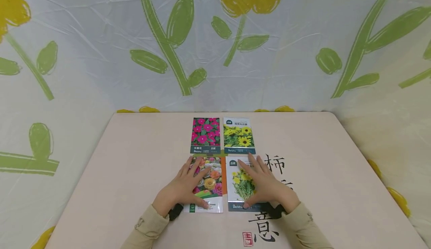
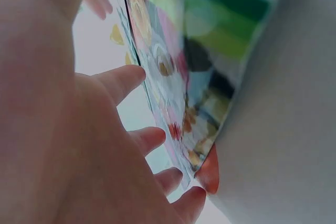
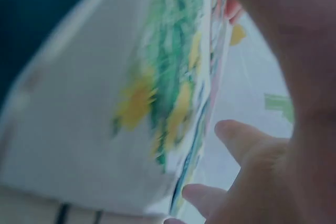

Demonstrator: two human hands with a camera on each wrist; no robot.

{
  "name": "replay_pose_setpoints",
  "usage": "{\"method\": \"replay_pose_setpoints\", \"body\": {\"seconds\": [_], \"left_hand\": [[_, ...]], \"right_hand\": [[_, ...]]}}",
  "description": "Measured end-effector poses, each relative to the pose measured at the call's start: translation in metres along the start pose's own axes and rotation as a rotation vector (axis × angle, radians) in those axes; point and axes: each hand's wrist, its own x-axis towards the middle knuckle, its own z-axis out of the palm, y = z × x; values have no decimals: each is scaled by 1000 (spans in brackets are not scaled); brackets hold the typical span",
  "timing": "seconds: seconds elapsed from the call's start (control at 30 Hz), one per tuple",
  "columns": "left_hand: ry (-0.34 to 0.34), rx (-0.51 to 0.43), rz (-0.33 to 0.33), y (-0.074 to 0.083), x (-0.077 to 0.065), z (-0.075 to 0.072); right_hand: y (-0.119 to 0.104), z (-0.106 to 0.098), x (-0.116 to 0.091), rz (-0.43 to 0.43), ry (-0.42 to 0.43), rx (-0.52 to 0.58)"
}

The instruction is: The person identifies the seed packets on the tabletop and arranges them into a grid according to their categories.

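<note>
Four flat seed packets lie in a two-by-two block on the pale table. My left hand (image 1: 183, 187), fingers spread, lies over the left part of the front-left packet (image 1: 215, 184), printed with multicoloured blooms. Over the right part of the white front-right packet (image 1: 237, 194), which has yellow flowers, spreads my right hand (image 1: 269, 183). Behind them are a packet with magenta flowers (image 1: 206, 133) and one with yellow daisy-like flowers (image 1: 239, 136). Both wrist views show extended fingers over the packets; neither hand curls round one. How firmly they touch is unclear.
The pale table mat (image 1: 134, 166) carries black brush characters (image 1: 264, 230) and a red seal mark (image 1: 247, 239) on the right of centre. A white cloth with printed yellow flowers and green stems (image 1: 269, 73) hangs behind the table and along both sides.
</note>
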Motion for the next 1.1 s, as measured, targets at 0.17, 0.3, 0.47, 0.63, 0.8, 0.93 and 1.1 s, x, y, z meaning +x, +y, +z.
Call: {"method": "replay_pose_setpoints", "body": {"seconds": [0.17,0.3,0.47,0.63,0.8,0.93,1.1], "left_hand": [[-5,-2,-11,-2,-1,-1],[-12,2,-13,-3,0,-1],[-14,12,-12,-3,-1,-2],[-13,19,-13,-3,0,-2],[-8,17,-7,-4,1,0],[18,-1,25,-8,2,-2],[81,-52,65,-16,6,-13]], "right_hand": [[7,2,-1,-23,-4,14],[7,1,-1,-23,-11,12],[7,2,0,-18,-15,2],[7,2,0,-9,-20,7],[8,1,-1,-15,-15,7],[10,-3,1,-41,3,17],[17,-16,11,-59,97,111]]}}
